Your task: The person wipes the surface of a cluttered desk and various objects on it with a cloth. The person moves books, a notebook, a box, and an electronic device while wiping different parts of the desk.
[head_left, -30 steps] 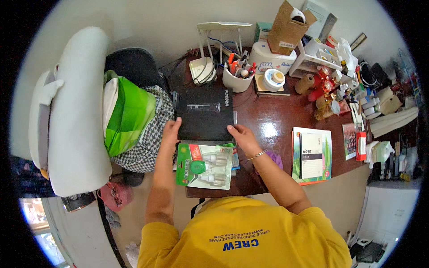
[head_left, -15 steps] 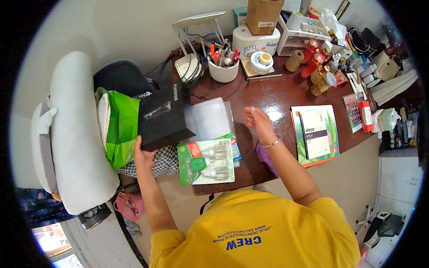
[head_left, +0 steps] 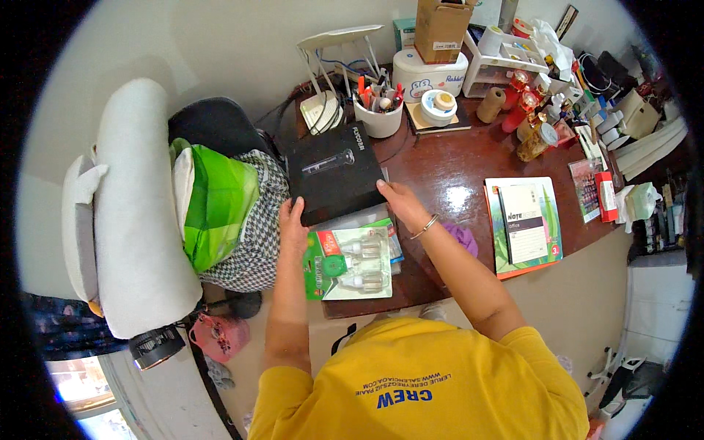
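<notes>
A flat black box (head_left: 330,183) with a picture of a slim device on its lid is between my hands over the left part of the table. My left hand (head_left: 293,224) grips its near left corner, fingers against the side and lid edge. At the near right corner, my right hand (head_left: 400,202) holds on with thumb and fingers closed on the edge. Just below the box lies a green-and-white blister pack (head_left: 352,260) holding small clear bottles. It rests over a blue packet (head_left: 397,246), mostly covered. The box hides most of a translucent plastic sheet (head_left: 359,218).
On the dark red table (head_left: 447,172), notebooks (head_left: 524,224) lie at the right and a purple bag (head_left: 462,238) nearer the middle. Behind stand a pen cup (head_left: 378,117), a router (head_left: 323,110) and several bottles (head_left: 522,110). A green bag (head_left: 220,205) sits at left.
The black box has moved right, off the checked cloth and green bag, to over the table. My right hand, free before, has come onto its right edge; my left hand still holds it.
</notes>
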A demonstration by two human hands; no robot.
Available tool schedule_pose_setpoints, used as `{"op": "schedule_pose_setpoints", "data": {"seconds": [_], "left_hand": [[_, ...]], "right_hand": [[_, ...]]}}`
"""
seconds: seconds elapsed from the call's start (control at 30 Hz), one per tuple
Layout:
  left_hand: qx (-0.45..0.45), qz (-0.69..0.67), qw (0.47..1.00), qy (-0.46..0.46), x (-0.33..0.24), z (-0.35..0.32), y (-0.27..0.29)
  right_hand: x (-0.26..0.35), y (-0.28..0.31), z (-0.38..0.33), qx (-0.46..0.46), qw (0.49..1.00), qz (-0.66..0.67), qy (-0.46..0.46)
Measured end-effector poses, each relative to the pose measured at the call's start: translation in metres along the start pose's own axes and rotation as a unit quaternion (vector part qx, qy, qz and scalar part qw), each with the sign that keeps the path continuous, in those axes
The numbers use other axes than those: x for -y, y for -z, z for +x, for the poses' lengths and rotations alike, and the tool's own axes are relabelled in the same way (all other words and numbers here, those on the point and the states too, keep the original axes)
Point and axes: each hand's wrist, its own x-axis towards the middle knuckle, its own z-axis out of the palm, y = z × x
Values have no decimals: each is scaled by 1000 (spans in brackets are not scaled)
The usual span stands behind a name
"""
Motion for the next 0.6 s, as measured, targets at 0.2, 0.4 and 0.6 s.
{"op": "schedule_pose_setpoints", "data": {"seconds": [0.2,0.4,0.6], "left_hand": [[84,206,975,-6,10,14,28],[34,290,955,53,24,-2,81],[20,198,980,21,94,-58,146]], "right_hand": [[-60,7,17,2,990,-139,14],[-70,24,-6,-78,972,-186,118],[-56,31,-91,166,912,-366,-80]]}}
